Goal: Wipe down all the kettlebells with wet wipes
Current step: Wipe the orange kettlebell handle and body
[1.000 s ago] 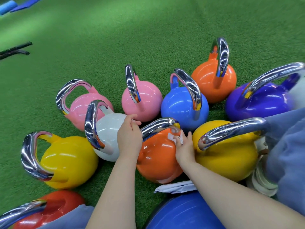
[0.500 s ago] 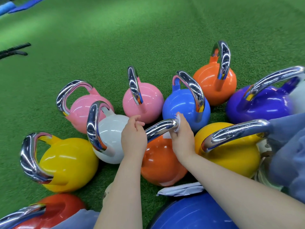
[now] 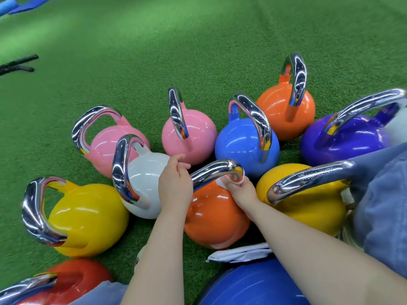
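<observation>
Wipe (image 3: 239, 180) has moved: 1 s ago it was pressed flat on the body of the near orange kettlebell (image 3: 214, 219) at centre frame; half a sec ago it went up to the far end of that bell's chrome handle (image 3: 214, 171); now the right hand (image 3: 241, 190) has it wrapped under that same end, thumb and fingers curled round the bar w/ the white wipe between. Left hand (image 3: 175, 183) hasn't shifted much, its grip closed round the near end of the handle, steadying it. Camera also drifted a bit, so the whole cluster sits slightly lower in frame.

Meaning, as I read it: body of this bell is prob. done, handle is the step in hand, wipe working along the bar. Plenty left to do. White bell (image 3: 149, 183) just left of it, two pink ones (image 3: 105, 142) (image 3: 193, 137) above, blue (image 3: 244, 146), far orange (image 3: 286, 111) upper right, purple (image 3: 343, 139) right edge, yellow (image 3: 88, 219) lower left, yellow (image 3: 308, 194) right of centre, red (image 3: 72, 276) bottom left. Can't tell which are already clean.

Surface: green turf floor (image 3: 198, 51), no tabletop. White wipe pack (image 3: 240, 254) lies on the turf just below the orange bell, beside a blue ball (image 3: 253, 285) at bottom. Room beyond: black rope ends (image 3: 17, 64) at left edge, blue mat (image 3: 26, 5) top left corner. Grey-blue clothing at right and bottom edges.
</observation>
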`<action>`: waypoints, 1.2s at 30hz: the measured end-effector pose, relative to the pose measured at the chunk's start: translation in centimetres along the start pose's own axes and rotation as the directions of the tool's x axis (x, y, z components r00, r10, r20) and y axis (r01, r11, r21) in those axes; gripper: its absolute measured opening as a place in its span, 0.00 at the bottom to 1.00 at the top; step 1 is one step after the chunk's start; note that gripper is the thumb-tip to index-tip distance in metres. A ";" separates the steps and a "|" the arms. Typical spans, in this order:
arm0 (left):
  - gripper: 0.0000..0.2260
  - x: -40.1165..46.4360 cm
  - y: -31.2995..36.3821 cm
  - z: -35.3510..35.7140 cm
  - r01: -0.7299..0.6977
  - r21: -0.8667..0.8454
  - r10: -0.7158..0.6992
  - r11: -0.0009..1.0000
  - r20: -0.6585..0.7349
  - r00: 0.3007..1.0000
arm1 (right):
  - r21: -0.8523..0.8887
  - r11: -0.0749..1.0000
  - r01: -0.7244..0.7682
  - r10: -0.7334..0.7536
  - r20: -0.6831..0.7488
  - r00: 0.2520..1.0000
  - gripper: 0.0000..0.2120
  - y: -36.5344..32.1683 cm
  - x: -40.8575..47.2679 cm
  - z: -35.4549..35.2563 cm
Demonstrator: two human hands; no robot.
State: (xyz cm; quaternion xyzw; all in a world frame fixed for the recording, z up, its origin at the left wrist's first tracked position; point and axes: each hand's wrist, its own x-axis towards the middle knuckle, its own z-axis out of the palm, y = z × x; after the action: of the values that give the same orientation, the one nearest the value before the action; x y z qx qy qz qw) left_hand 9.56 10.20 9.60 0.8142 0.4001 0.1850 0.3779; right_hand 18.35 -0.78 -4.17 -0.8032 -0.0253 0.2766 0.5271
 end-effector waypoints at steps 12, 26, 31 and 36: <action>0.14 0.0 0.0 0.0 0.012 -0.007 -0.012 1.000 -0.003 1.000 | 0.043 0.993 0.110 -0.105 -0.110 0.988 0.28 -2.6 -4.4 -0.9; 0.12 0.2 -0.2 0.2 -0.008 -0.014 0.008 1.000 -0.015 1.000 | -0.664 0.152 0.732 -0.568 0.548 0.615 0.36 -12.2 -4.2 -2.6; 0.11 0.2 -0.1 0.1 0.007 -0.032 -0.007 0.999 -0.014 1.000 | -0.444 0.595 0.670 -0.227 0.707 0.670 0.30 -15.2 -3.6 -4.4; 0.13 0.1 0.0 0.0 0.020 -0.028 -0.020 0.999 -0.016 1.000 | -0.316 0.765 0.561 -0.211 0.701 0.682 0.15 -15.6 -2.2 -6.7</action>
State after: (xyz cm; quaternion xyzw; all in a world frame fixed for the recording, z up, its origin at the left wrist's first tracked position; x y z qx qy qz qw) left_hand 9.66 10.26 9.62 0.8032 0.4086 0.1935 0.3878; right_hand 23.55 -0.22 12.16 -0.7465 -0.4471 0.3880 0.3039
